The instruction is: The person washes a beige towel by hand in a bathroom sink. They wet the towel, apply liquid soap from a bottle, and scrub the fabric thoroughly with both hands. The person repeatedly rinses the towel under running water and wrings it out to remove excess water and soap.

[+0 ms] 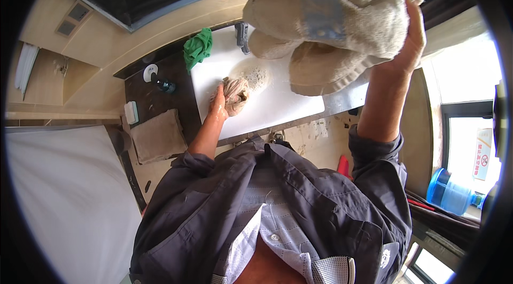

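Note:
My left hand point(218, 106), wet with some foam on it, holds a bunched wet cloth point(235, 97) at the sink. Beside the cloth, sudsy water lies in the basin of the white sink point(280, 109). On the upper right, my right hand point(413, 39) is raised and grips a large beige fluffy towel or cloth point(374, 31) with a blue-grey band, which hangs above the sink and hides part of it. The fingers of my right hand are mostly behind the fabric. A dark grey faucet point(241, 37) stands at the sink's back edge.
A green cloth point(198, 49) drapes over the sink's back left corner. On the dark counter point(138, 93) stand a dark pump bottle point(163, 84) and a white-and-green sponge or box point(131, 112). A folded brown towel point(158, 135) lies at its front. A blue water jug point(453, 191) stands by the window.

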{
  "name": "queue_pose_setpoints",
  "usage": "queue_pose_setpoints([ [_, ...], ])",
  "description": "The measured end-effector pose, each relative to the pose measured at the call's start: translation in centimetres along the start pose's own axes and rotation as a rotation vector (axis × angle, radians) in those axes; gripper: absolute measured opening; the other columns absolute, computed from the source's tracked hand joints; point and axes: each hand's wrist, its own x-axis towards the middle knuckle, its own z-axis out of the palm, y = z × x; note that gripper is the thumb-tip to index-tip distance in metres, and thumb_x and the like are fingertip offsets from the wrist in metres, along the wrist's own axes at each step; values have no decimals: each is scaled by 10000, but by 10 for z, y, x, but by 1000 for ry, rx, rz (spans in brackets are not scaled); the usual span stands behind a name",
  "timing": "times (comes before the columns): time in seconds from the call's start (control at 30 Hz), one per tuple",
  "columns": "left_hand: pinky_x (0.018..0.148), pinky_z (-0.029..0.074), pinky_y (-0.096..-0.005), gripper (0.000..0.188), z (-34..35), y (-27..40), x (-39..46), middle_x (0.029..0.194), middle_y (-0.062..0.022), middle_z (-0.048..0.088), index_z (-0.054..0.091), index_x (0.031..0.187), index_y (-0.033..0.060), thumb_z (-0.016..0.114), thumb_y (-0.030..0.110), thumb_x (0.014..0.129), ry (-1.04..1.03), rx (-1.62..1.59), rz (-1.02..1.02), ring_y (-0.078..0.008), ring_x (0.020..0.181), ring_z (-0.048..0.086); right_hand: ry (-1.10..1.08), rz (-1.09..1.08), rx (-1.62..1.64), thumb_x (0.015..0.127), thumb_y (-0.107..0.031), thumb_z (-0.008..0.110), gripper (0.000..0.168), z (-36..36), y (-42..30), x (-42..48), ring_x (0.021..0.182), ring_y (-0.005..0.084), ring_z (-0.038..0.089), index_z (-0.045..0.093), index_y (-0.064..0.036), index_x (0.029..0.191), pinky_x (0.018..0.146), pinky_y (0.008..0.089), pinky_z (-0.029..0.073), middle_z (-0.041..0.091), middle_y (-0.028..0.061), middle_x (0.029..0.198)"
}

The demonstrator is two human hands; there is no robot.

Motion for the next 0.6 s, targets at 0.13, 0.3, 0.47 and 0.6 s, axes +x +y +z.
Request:
queue_pose_setpoints([
  [0.13,790,656,-402,427,-16,1,-1,1177,-121,701,611,1294,66,458,397,1072,44,-24,129,-239,948,738,219,-36,-211,965,-91,577,384,-9,59,-20,1091,256,672,556,37,1327,959,396,554,677,163,1203],
  [0.3,765,663,-401,379,-27,-6,10,1160,-114,704,622,1265,79,493,376,1067,93,-38,137,-251,939,742,309,233,-573,943,-189,674,423,-134,160,-103,1047,243,690,592,-89,1345,956,403,565,689,130,1215],
  [0.47,657,652,-377,369,-11,0,-8,1103,-104,717,629,1247,81,506,376,1063,143,7,115,-245,832,741,-129,608,-1783,776,-423,786,604,-147,215,-154,1259,395,527,617,-180,1302,1054,502,446,588,189,1304],
  [0.6,684,637,-383,387,2,5,-17,1116,-100,711,627,1250,69,547,385,1043,226,58,93,-237,867,733,-60,301,-1871,772,-467,803,742,-136,255,-140,1479,419,272,556,-212,1423,1186,579,247,369,205,1538],
])
